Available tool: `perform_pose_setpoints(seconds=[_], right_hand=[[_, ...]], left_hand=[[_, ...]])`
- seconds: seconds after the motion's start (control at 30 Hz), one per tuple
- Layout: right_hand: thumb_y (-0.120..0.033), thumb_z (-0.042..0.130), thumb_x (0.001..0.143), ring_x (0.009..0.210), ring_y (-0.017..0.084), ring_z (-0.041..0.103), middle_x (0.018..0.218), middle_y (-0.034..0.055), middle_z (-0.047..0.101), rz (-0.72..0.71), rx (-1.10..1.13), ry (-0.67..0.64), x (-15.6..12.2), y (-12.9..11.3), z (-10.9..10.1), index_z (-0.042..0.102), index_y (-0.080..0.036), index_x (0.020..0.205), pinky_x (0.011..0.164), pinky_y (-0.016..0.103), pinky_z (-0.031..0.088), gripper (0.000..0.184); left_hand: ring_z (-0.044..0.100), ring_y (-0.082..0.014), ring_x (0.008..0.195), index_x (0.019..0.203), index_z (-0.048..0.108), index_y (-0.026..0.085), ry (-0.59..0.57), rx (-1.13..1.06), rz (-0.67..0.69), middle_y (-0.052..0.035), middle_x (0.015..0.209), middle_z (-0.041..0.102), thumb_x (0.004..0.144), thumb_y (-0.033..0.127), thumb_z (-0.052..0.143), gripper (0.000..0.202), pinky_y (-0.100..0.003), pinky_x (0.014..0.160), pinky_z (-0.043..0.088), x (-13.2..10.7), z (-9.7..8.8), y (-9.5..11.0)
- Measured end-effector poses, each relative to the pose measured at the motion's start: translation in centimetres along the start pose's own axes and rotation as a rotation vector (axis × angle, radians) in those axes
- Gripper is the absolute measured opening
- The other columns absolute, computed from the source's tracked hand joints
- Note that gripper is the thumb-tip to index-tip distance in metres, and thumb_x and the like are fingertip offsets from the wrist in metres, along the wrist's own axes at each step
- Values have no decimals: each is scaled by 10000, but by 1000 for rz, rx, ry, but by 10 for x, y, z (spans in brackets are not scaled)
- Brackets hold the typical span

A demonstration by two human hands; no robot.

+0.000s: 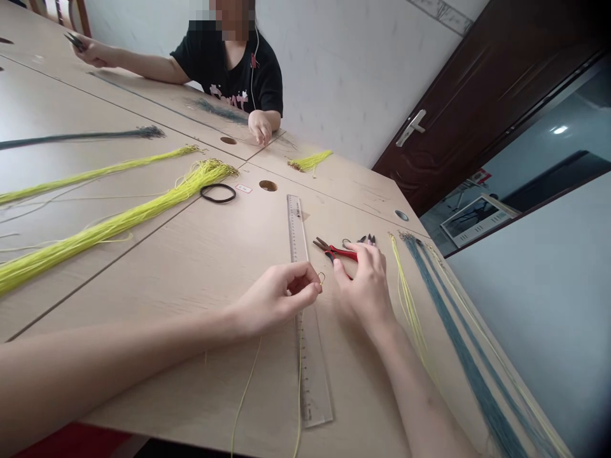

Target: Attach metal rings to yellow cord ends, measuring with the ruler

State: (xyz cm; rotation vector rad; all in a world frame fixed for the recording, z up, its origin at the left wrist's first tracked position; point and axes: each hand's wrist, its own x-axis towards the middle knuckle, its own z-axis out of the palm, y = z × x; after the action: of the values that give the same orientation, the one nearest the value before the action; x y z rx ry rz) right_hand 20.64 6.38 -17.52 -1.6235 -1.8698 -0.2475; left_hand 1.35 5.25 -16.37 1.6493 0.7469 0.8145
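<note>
My left hand (286, 292) is over the clear ruler (312, 369), pinching a yellow cord (300, 375) near its end. A small metal ring or hook (321, 277) sticks out past the fingertips. Two lengths of the cord hang down toward the near table edge. To the right, my right hand (367, 286) has its thumb and fingers around the handles of red-handled pliers (334, 249), which lie on the table with jaws pointing left. Partly hidden behind those fingers is a second tool with dark tips (368, 240).
Yellow cord bundles (157, 207) lie at left, with a black elastic band (218, 193) beside them. More yellow cords (403, 286) and blue-grey cords (449, 337) run along the right edge. Across the table (200, 267), a person (229, 70) holds a dark tool (74, 41).
</note>
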Motion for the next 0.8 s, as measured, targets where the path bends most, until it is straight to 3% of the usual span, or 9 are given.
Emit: perform_pose_setpoints(seconds=[0.1,0.3,0.53,0.7,0.8], right_hand=[[-383,527,801,1221,360,392,1237,220,454,92,-71,-82,-1,13,13,517,-102,1183,951,567,371,474],[-392,490,823,1215,341,416,1208,192,497,148,-114,-189,-1,16,14,514,-125,1199,936,532,392,462],[-415,491,829,1225,347,386,1172,206,517,133,-121,-198,2,16,12,480,-100,1233,929,528,384,513],[-411,576,758,1250,404,311,1123,229,490,145,-100,-135,4,11,11,514,-49,1210,982,569,300,582],[-415,587,737,1222,397,351,1119,235,471,188,-40,-98,6,7,8,493,-22,1218,992,566,297,627]], left_hand=[[372,-89,596,763,510,165,-6,9,8,50,633,436,849,223,444,124,-215,549,303,1,0,0],[373,-88,587,738,498,161,0,17,7,50,622,435,842,232,453,133,-206,534,299,0,1,1],[368,-80,583,736,499,161,2,25,5,57,615,431,841,228,461,130,-197,528,295,-1,1,2],[374,-82,587,745,504,160,-7,31,1,54,619,436,848,233,453,136,-200,532,300,-1,1,2],[380,-88,597,746,504,161,-7,34,-2,48,631,442,849,243,452,142,-205,537,307,-1,1,2]])
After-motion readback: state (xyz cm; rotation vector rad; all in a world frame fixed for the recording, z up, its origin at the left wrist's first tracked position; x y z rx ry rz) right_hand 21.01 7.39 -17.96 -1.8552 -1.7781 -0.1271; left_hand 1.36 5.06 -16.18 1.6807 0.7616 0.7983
